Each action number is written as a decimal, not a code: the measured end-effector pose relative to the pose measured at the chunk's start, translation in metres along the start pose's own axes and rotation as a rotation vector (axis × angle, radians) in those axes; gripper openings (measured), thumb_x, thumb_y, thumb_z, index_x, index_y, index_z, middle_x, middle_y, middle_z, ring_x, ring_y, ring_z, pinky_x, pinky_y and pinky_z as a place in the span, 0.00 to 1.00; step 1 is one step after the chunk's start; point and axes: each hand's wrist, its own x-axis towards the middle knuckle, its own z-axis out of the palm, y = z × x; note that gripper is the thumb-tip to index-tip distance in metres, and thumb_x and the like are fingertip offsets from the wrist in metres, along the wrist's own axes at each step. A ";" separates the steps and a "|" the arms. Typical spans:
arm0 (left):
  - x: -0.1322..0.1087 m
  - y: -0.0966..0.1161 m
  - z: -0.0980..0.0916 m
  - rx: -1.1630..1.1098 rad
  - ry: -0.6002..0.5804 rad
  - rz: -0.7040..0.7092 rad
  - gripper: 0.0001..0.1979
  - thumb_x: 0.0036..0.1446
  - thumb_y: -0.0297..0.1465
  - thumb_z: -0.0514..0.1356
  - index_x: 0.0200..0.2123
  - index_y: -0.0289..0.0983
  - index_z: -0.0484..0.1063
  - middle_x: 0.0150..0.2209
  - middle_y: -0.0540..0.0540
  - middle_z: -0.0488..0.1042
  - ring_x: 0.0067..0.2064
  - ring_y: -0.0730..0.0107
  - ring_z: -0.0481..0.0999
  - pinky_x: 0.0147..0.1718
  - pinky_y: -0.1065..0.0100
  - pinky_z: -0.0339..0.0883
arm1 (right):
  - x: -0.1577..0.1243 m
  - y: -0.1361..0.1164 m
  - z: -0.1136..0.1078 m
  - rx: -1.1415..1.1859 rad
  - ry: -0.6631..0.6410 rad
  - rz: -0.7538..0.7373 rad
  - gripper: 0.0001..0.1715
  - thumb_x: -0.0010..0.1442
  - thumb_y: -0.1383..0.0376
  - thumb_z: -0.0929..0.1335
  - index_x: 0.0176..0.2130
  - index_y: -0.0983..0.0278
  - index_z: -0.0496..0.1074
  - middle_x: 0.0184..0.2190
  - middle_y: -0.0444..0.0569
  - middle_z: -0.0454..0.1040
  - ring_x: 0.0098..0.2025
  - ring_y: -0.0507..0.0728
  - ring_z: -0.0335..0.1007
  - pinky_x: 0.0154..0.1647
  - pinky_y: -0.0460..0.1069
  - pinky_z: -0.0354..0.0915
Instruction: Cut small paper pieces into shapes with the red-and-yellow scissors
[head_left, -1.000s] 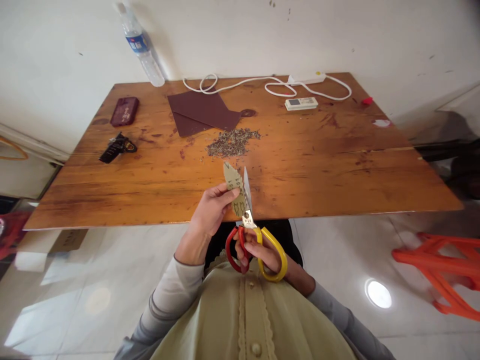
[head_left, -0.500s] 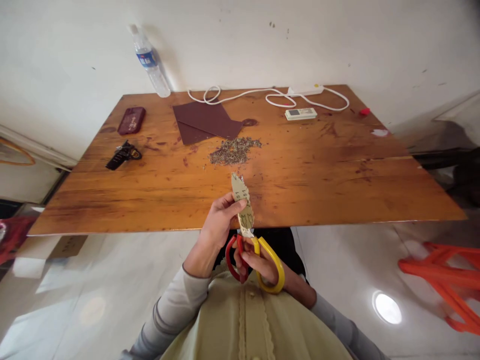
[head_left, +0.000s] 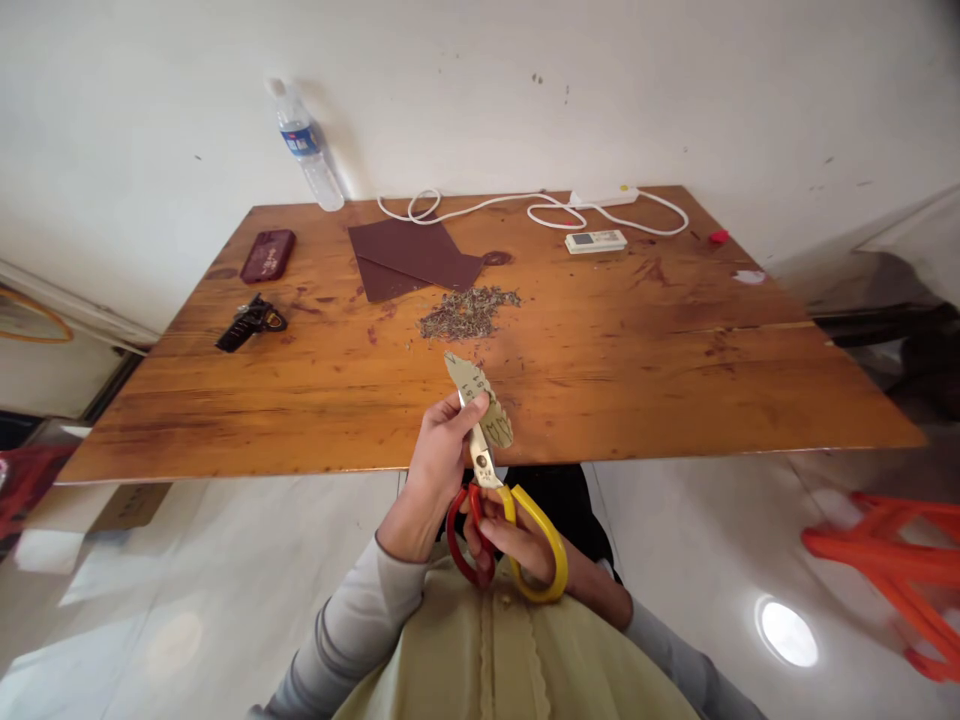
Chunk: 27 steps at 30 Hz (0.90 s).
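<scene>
Wooden counter [head_left: 637, 340] carries a plastic bottle [head_left: 307, 148], contents unclear. Left hand [head_left: 437, 458] pinches a paper scrap [head_left: 495, 430]; right hand [head_left: 517, 540] grips scissors [head_left: 484, 470].

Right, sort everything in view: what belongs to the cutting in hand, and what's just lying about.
In use: paper scrap in the left hand; scissors in the right hand; pile of snippings on the table; probably the brown sheets.
Lying about: water bottle, dark red case, black clip, white cable, remote, orange stool.
</scene>
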 end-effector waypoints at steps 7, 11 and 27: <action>-0.001 0.008 0.001 0.009 -0.032 -0.078 0.19 0.33 0.37 0.79 0.23 0.35 0.76 0.20 0.52 0.72 0.22 0.76 0.68 0.24 0.71 0.64 | 0.000 0.003 -0.003 0.075 -0.008 0.019 0.25 0.65 0.44 0.71 0.38 0.62 0.66 0.25 0.41 0.71 0.21 0.51 0.68 0.25 0.46 0.67; -0.004 0.009 0.001 -0.005 -0.062 -0.101 0.19 0.31 0.34 0.80 0.25 0.35 0.76 0.20 0.54 0.70 0.20 0.77 0.66 0.22 0.70 0.62 | 0.001 0.010 -0.007 0.081 -0.007 -0.014 0.24 0.66 0.45 0.70 0.40 0.62 0.67 0.25 0.42 0.71 0.21 0.51 0.66 0.24 0.47 0.69; 0.004 -0.004 0.010 -0.028 -0.007 0.001 0.19 0.32 0.38 0.79 0.22 0.35 0.77 0.20 0.52 0.72 0.22 0.76 0.68 0.26 0.70 0.64 | 0.000 0.006 -0.005 0.094 0.024 -0.067 0.23 0.66 0.46 0.71 0.38 0.63 0.67 0.24 0.42 0.71 0.20 0.50 0.66 0.21 0.46 0.69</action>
